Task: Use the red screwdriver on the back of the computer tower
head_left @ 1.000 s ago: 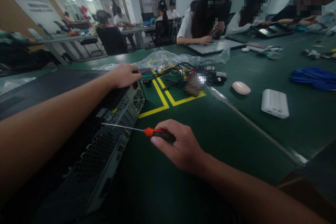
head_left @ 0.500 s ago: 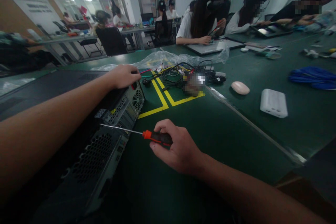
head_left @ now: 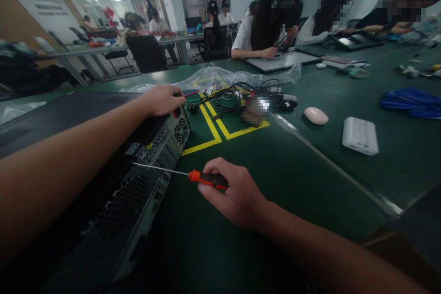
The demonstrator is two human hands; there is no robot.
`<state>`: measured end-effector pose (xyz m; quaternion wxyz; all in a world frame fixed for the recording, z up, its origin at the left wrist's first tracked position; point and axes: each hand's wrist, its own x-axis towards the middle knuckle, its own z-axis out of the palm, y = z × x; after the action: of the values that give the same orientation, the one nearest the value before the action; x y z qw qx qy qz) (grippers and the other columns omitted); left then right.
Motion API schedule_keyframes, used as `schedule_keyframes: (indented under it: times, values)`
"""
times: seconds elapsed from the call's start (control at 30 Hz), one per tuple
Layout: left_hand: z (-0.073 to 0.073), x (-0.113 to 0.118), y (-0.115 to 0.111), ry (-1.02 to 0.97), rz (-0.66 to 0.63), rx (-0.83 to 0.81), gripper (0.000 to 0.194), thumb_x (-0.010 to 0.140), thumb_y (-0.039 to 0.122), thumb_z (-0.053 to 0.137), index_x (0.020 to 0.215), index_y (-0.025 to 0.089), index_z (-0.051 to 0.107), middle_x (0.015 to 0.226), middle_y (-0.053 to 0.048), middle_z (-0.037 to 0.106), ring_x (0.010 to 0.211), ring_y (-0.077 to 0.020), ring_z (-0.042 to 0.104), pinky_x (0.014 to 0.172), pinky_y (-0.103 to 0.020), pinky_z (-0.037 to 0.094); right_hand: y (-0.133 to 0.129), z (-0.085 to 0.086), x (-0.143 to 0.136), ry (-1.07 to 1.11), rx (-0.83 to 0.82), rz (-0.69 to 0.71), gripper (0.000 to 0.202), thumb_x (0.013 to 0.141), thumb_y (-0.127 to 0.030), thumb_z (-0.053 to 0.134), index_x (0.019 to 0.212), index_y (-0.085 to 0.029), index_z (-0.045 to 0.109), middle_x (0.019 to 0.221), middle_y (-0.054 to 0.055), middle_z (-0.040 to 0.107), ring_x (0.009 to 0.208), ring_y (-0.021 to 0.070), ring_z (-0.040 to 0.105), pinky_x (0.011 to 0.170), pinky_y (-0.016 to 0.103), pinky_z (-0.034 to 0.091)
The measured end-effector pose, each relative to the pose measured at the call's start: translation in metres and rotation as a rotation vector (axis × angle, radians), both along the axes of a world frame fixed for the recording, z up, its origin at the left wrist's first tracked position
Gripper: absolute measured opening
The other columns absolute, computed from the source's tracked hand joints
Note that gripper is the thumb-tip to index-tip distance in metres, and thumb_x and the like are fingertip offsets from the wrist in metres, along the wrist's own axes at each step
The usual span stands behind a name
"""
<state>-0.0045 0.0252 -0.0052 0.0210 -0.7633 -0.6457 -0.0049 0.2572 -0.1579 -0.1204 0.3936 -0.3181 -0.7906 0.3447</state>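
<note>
A black desktop computer case lies on the left of the green table, its metal rear panel with a round fan grille facing right. My left hand grips the top edge at the far rear corner, fingers bent over it; their tips are partly hidden. In my right hand is a screwdriver with an orange and black handle, held between thumb and curled fingers. Its long thin shaft points left, and the tip reaches the rear of the case above a honeycomb vent. Whether the tip touches a screw I cannot tell.
Behind the case lie tangled cables and clear plastic wrap. To the right are a pale oval object, a white box-shaped device and a blue bundle. Several people sit at the table's far side and beyond.
The view shifts very slightly. Both hands, the screwdriver and the case keep practically the same positions.
</note>
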Motion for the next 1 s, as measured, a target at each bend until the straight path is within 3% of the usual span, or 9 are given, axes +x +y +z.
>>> schedule_keyframes:
  times: [0.33, 0.6, 0.83, 1.0]
  values:
    - [0.0017, 0.0014, -0.0022, -0.006, -0.010, -0.009, 0.064, 0.095, 0.055, 0.047, 0.132, 0.023, 0.087, 0.129, -0.017, 0.086, 0.121, -0.0382, 0.077, 0.105, -0.045, 0.058, 0.0006, 0.0017, 0.0003, -0.009, -0.009, -0.001, 0.011, 0.101, -0.033, 0.073, 0.106, -0.025, 0.066, 0.089, -0.003, 0.069, 0.067, 0.0133, 0.050, 0.071, 0.031, 0.041]
    - [0.0011, -0.0006, -0.0017, -0.006, -0.032, 0.010, 0.062, 0.094, 0.057, 0.048, 0.130, 0.026, 0.088, 0.123, -0.014, 0.088, 0.118, -0.0369, 0.077, 0.103, -0.044, 0.059, 0.0014, 0.0012, 0.0008, 0.013, 0.016, -0.037, 0.015, 0.104, -0.037, 0.074, 0.109, -0.024, 0.073, 0.098, 0.002, 0.078, 0.076, 0.0167, 0.061, 0.073, 0.032, 0.047]
    - [0.0001, 0.0015, -0.0018, -0.007, -0.025, 0.016, 0.061, 0.095, 0.053, 0.047, 0.129, 0.025, 0.088, 0.125, -0.014, 0.088, 0.119, -0.0374, 0.077, 0.106, -0.045, 0.059, 0.0005, 0.0026, 0.0004, 0.020, -0.004, -0.017, 0.023, 0.113, -0.040, 0.065, 0.105, -0.022, 0.076, 0.089, 0.001, 0.073, 0.074, 0.0162, 0.061, 0.072, 0.032, 0.046]
    - [0.0021, 0.0040, -0.0045, 0.021, -0.011, 0.006, 0.064, 0.096, 0.052, 0.045, 0.134, 0.021, 0.087, 0.129, -0.015, 0.087, 0.121, -0.0380, 0.078, 0.105, -0.044, 0.059, -0.0027, 0.0030, -0.0005, 0.036, -0.036, -0.007, 0.023, 0.103, -0.040, 0.076, 0.117, -0.025, 0.066, 0.089, -0.003, 0.072, 0.068, 0.0142, 0.057, 0.069, 0.030, 0.043]
